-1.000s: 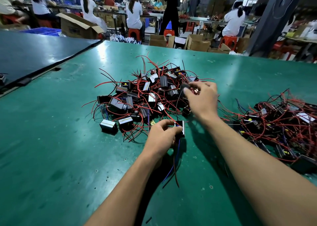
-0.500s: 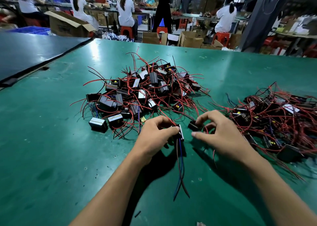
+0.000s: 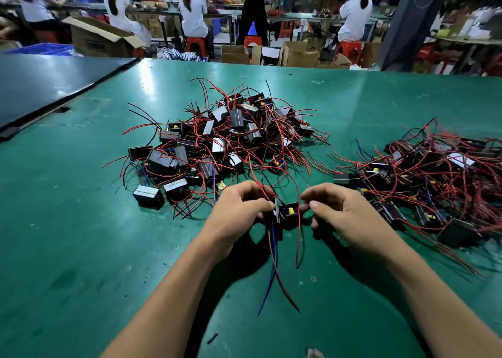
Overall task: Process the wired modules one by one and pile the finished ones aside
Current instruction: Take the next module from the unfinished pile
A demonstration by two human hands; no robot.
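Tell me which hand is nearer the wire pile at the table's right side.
Right. The right hand is just left of the wire pile, almost touching it; the left hand is farther, beyond the held module between both hands.

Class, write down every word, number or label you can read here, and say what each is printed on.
No text is legible.
Dark print on the cardboard box: too blurred to read.
White label in the right pile: too small to read.

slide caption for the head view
Left hand holds a blue-wired module beside the right hand's red-wired module, between the middle pile and right pile.
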